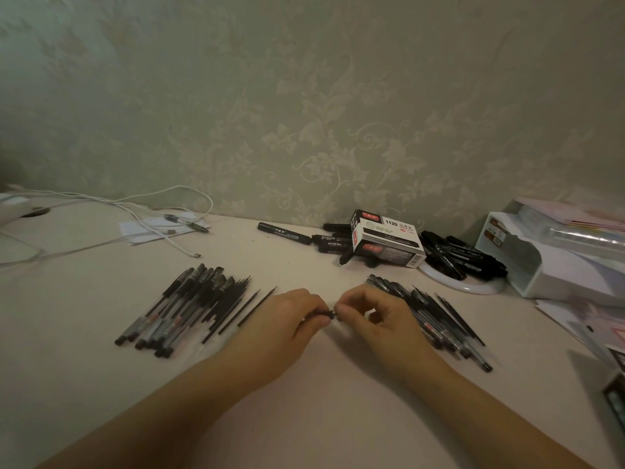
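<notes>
- The left hand (291, 316), just below the middle of the frame, has its fingers curled round a dark pen (326, 313), so most of the barrel is hidden in the fist
- The right hand (372, 316) faces it, thumb and forefinger pinched on the pen's exposed end and the other fingers loosely bent; the grip looks suited to twisting or pulling a small part off that end
- The pen is held just above the table (321, 377) between the two hands, its long axis running roughly left to right across the frame, with the free end pointing right; whether that end is the tip or the cap is too small to tell
- One heap of pens (189, 306) lies left of centre and a second heap (436, 319) right of centre, each close to a hand, probably one for pens waiting and one for pens done
- Further up, right of centre, a marker box (385, 243) sits among black markers (463, 255)
- A white cable (152, 214) trails across the upper left of the table
</notes>
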A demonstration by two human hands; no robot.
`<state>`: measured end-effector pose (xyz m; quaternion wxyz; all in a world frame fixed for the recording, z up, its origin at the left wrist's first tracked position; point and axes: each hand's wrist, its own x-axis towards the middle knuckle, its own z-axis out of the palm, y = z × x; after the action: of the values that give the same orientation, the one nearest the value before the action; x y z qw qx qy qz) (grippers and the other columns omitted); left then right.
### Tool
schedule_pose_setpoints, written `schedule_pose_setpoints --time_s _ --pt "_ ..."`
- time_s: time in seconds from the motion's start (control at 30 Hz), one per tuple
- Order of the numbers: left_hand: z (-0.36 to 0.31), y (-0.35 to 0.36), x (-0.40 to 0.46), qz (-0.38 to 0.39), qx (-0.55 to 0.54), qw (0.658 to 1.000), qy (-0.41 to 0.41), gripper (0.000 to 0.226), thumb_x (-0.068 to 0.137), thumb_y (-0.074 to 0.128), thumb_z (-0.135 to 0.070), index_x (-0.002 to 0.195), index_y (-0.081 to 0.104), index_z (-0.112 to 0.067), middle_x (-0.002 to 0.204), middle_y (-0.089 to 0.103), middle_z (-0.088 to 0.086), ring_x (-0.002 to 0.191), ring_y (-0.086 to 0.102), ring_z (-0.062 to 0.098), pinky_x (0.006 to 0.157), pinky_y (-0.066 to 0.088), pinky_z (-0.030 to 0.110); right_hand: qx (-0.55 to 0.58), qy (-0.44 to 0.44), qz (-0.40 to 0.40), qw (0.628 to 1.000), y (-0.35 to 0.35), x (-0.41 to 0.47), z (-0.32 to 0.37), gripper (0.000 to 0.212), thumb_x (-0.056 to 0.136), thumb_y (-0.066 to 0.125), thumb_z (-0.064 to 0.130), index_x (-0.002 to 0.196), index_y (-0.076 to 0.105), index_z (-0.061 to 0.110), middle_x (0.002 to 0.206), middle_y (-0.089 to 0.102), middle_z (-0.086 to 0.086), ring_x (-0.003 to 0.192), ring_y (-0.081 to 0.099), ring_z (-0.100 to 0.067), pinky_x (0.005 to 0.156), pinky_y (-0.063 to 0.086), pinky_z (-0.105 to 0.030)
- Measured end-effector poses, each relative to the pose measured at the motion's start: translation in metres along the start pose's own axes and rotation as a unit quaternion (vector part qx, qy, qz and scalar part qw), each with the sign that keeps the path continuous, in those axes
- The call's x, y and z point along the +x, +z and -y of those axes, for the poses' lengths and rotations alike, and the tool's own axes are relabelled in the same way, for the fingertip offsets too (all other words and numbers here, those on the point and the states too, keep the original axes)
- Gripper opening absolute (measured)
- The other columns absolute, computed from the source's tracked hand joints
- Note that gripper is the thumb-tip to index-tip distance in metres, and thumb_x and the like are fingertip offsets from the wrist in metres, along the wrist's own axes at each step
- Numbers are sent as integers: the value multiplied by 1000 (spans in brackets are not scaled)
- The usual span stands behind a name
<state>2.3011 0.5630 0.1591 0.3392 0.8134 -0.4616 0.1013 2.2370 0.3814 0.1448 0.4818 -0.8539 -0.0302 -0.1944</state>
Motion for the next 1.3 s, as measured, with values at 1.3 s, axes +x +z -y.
schedule_pose_setpoints --time_s 1.3 --pt "2 -1 -3 -7 -28 999 -40 21 98 47 -29 117 53 -37 79 54 -19 76 54 -4 63 39 8 65 76 -144 985 -5 4 0 7 85 75 26 81 71 30 83 71 10 77 63 -3 66 46 -12"
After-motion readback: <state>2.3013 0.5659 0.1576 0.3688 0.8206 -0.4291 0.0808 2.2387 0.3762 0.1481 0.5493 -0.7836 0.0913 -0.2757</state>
